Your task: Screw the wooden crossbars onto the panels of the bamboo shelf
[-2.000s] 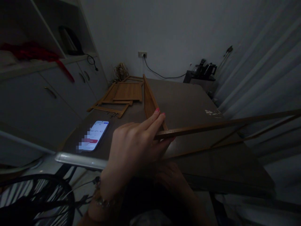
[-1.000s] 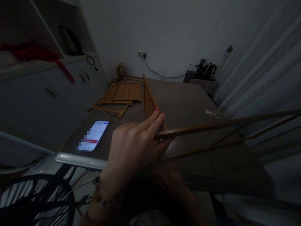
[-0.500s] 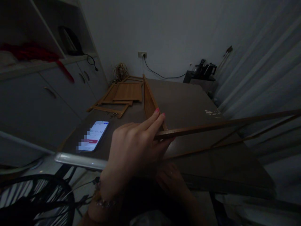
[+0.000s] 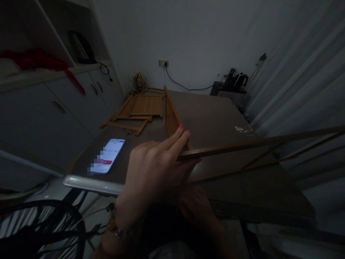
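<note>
My left hand (image 4: 155,167) is closed around the corner where a long wooden frame (image 4: 242,144) meets an upright wooden panel (image 4: 172,115). Its fingers lie over the panel's end, with the thumb side beneath the frame's bar. The panel runs away from me across the table, while the frame stretches off to the right. Lower down, by the table's front edge, my right hand (image 4: 198,207) sits in shadow with curled fingers. Whatever is in those fingers is hidden. To the left of my left hand, a lit phone (image 4: 109,154) lies on the table (image 4: 210,111).
Several flat wooden panels (image 4: 147,105) are stacked at the back left, with small metal hardware (image 4: 130,132) in front. A black fan (image 4: 40,226) stands at lower left, below the table's edge. Cabinets (image 4: 67,108) line the left; a pale curtain (image 4: 304,90) hangs right.
Almost nothing differs. My left hand keeps its hold on the wooden corner, and my right hand has shifted only slightly below it.
</note>
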A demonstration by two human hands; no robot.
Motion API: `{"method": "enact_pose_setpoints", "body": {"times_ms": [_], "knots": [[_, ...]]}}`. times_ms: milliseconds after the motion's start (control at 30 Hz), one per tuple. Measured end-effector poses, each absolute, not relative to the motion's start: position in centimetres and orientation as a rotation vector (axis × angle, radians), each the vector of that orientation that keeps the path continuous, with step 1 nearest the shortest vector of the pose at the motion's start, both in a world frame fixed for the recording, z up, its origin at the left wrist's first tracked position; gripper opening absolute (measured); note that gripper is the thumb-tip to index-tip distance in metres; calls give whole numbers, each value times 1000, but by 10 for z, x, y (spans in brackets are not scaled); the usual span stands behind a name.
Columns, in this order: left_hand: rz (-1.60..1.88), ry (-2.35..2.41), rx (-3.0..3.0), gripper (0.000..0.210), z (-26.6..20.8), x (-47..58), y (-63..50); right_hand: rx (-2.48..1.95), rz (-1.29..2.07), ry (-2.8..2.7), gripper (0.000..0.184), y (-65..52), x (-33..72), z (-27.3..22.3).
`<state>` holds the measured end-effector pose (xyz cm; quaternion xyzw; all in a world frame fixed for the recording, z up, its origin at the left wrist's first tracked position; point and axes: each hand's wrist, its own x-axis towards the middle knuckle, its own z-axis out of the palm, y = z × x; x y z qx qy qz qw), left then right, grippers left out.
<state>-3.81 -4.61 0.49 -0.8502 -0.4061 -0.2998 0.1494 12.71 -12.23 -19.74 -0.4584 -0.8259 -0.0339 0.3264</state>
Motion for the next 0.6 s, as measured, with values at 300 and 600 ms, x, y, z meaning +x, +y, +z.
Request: {"method": "enact_pose_setpoints", "body": {"times_ms": [300,600], "knots": [[-876,-1163,-2460,47,5,-39,-47,-1150,-106,-2223,24,-127,127,-215],[-859,-1158,-2451,47,5,-39,-47,-1120,-42,-2155,22,-124,127,-206]]}}
